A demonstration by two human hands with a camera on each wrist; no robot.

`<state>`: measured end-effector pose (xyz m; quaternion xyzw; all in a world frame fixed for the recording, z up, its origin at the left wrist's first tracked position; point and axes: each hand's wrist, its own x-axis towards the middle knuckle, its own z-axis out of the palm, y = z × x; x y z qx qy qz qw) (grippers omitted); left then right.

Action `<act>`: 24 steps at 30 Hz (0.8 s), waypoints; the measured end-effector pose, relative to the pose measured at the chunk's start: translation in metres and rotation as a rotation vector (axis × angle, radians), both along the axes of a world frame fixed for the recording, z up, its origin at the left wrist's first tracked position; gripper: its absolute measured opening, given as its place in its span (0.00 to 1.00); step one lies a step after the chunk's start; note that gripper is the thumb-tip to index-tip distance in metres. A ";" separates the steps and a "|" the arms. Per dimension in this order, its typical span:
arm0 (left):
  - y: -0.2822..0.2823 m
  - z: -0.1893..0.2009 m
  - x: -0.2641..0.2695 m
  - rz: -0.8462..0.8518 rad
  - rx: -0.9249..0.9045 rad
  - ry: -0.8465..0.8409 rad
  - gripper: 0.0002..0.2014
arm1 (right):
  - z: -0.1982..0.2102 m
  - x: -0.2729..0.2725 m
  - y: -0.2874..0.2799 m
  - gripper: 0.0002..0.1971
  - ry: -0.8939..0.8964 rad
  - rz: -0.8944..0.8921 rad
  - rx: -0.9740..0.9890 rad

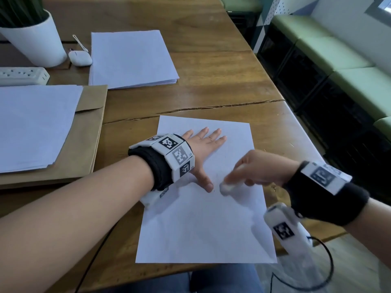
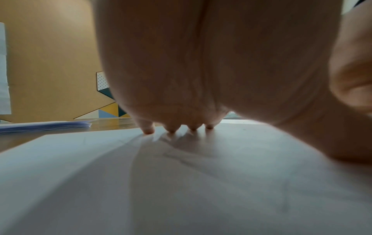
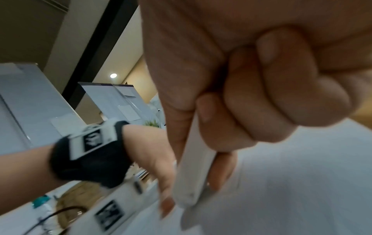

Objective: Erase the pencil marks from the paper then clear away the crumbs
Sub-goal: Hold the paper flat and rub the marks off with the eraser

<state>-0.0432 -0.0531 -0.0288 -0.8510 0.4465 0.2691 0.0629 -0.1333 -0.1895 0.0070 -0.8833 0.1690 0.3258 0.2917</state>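
At the lower centre of the frame, my right hand (image 1: pixel 251 168) pinches a white eraser (image 1: pixel 227 186), its tip on the paper (image 1: pixel 203 233); my left hand (image 1: pixel 203 149) lies flat, fingers spread, pinning the sheet. I judge erasing is underway; next I need short strokes, then sweeping crumbs off. Farther up-left the wooden tabletop (image 1: pixel 211 81) carries paper stacks (image 1: pixel 131 58), an envelope (image 1: pixel 88 127), a plant pot (image 1: pixel 36 39).

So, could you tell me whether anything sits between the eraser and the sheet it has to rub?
Nothing visible does. The right hand grips the eraser, its tip at the paper, just beside the thumb of the left hand, which lies flat on the sheet.
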 end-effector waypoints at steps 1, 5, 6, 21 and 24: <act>0.000 0.000 0.000 0.004 -0.002 0.001 0.64 | -0.001 0.008 -0.003 0.17 -0.077 -0.068 0.000; -0.001 -0.001 -0.001 0.011 -0.011 -0.004 0.64 | -0.007 0.017 -0.001 0.15 -0.292 -0.211 0.000; -0.001 -0.002 0.000 0.008 -0.011 -0.005 0.65 | -0.009 0.010 0.001 0.14 -0.265 -0.164 0.008; -0.001 -0.003 0.002 0.000 0.002 0.007 0.65 | -0.004 -0.011 0.001 0.14 0.013 0.034 -0.001; -0.001 -0.003 0.002 0.002 -0.001 0.005 0.65 | -0.006 0.009 -0.008 0.15 -0.105 -0.099 0.016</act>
